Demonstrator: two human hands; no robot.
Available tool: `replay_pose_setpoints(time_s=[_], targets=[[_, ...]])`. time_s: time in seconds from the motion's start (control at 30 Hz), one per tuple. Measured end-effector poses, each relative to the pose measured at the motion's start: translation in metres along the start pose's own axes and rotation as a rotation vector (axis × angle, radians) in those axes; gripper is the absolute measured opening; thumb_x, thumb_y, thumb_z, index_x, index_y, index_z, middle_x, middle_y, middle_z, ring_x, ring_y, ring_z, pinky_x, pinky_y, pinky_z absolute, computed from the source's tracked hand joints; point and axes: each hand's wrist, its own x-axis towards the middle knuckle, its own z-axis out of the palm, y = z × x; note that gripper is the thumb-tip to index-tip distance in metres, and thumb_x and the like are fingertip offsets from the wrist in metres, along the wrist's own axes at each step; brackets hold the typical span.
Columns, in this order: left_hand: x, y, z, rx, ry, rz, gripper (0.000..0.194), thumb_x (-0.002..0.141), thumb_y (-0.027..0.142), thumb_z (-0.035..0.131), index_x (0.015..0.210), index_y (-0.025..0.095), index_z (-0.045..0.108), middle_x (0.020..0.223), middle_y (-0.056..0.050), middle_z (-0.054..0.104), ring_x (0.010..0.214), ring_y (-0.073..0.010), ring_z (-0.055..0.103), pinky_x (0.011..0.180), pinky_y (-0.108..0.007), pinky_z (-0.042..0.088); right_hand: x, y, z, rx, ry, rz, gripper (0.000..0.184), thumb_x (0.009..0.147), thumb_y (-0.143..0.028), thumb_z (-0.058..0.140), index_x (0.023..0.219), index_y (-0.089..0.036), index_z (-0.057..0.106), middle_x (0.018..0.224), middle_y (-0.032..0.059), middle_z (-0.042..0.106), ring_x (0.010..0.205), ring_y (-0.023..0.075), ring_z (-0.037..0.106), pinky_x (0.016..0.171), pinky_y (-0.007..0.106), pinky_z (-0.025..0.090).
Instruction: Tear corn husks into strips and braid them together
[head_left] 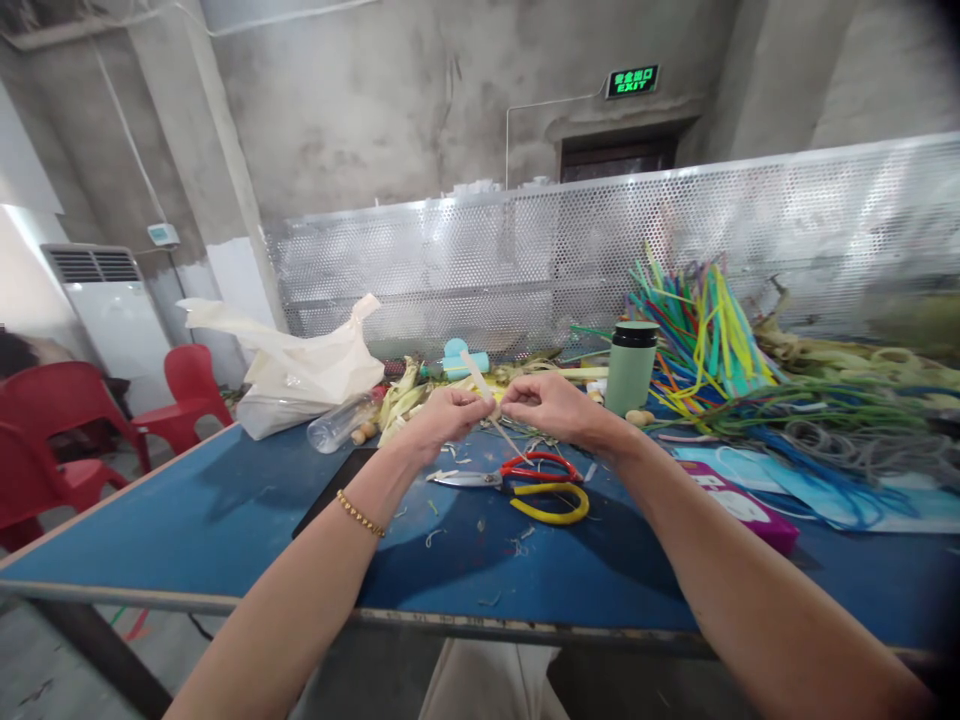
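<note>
My left hand (455, 416) pinches a narrow pale strip (474, 374) that looks like corn husk. Its wider end sticks up above the fingers, and a thin tail slants down to the right. Close beside it, my right hand (551, 402) is closed, thumb and fingertips together; whatever they hold is too small to make out. Below both hands, scissors (541, 487) with one red and one yellow handle lie on the blue table (285, 575), blades pointing left. Small pale scraps are scattered around them. Behind my hands lie loose husks (401, 400).
Left are a white plastic bag (311, 370), a clear bottle (337, 425) and a dark flat tablet-like object (330, 495). Right stand a green tumbler (631, 372) and a bundle of coloured strips (709, 340), with a purple box (739, 505) nearer. Perforated metal panels (487, 270) line the back.
</note>
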Motion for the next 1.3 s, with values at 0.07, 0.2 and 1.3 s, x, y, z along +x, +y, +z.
replay_pose_setpoints(time_s=[0.07, 0.2, 1.3], targets=[[0.000, 0.000, -0.001, 0.009, 0.001, 0.021, 0.052, 0.071, 0.056, 0.067, 0.055, 0.018, 0.034, 0.049, 0.008, 0.021, 0.044, -0.0043, 0.015, 0.048, -0.029, 0.007, 0.000, -0.001, -0.001, 0.002, 0.006, -0.001, 0.016, 0.076, -0.027, 0.057, 0.074, -0.014, 0.067, 0.066, 0.0026, 0.062, 0.061, 0.0125, 0.052, 0.056, 0.025, 0.037], [0.001, 0.000, -0.002, 0.010, -0.005, 0.034, 0.053, 0.071, 0.057, 0.067, 0.055, 0.018, 0.035, 0.048, 0.008, 0.021, 0.044, -0.0047, 0.015, 0.048, -0.029, 0.007, 0.000, -0.002, -0.001, 0.010, 0.034, 0.002, 0.015, 0.075, -0.026, 0.058, 0.073, -0.014, 0.066, 0.065, 0.0020, 0.061, 0.059, 0.0119, 0.050, 0.054, 0.024, 0.037], [-0.004, 0.004, 0.005, 0.160, 0.076, -0.021, 0.030, 0.062, 0.036, 0.076, 0.071, 0.013, 0.061, 0.052, 0.007, 0.037, 0.047, -0.0038, 0.024, 0.047, -0.024, 0.014, 0.006, 0.007, 0.014, 0.100, 0.072, -0.007, 0.025, 0.079, -0.039, 0.061, 0.072, -0.015, 0.062, 0.066, 0.0024, 0.059, 0.061, 0.0118, 0.048, 0.055, 0.025, 0.036]])
